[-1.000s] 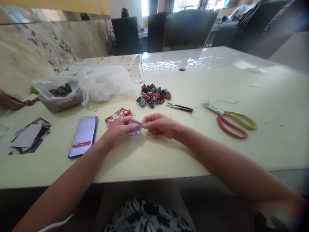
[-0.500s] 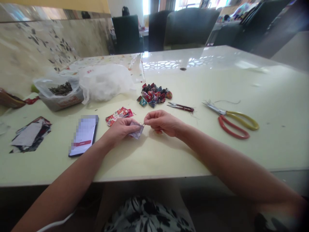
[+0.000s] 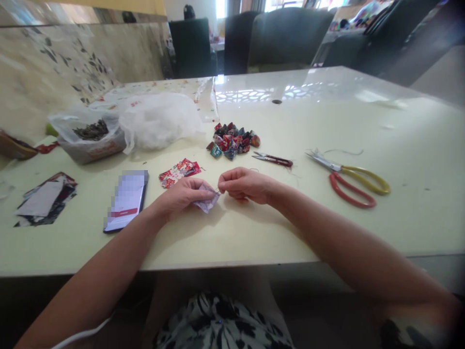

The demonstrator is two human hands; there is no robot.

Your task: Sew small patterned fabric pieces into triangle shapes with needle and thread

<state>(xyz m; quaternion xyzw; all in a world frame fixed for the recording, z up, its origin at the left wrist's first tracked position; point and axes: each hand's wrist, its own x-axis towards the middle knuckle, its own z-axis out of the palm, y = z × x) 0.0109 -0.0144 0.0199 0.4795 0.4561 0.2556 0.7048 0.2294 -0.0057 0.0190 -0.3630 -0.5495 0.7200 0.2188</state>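
My left hand [image 3: 181, 195] pinches a small pale folded piece of fabric [image 3: 208, 202] just above the table near its front edge. My right hand [image 3: 244, 184] is closed in a pinch right beside the fabric's upper edge, holding what looks like a thin needle, too small to make out surely. A red patterned fabric scrap [image 3: 179, 172] lies just behind my left hand. A pile of several small colourful sewn fabric pieces [image 3: 233, 140] sits farther back. Small red thread snips [image 3: 273, 159] lie behind my right hand.
Large red and yellow scissors [image 3: 350, 181] lie to the right. A phone [image 3: 127, 199] rests at the left, with a stack of fabric and paper [image 3: 43, 202] beyond it. A bag of dried filling [image 3: 90, 138] and white plastic bag [image 3: 160, 120] stand at the back left. Chairs [image 3: 283, 41] line the far side.
My right hand pulled a little away from the fabric to the right, then settled close to it again. The left hand and fabric shifted slightly right and down.
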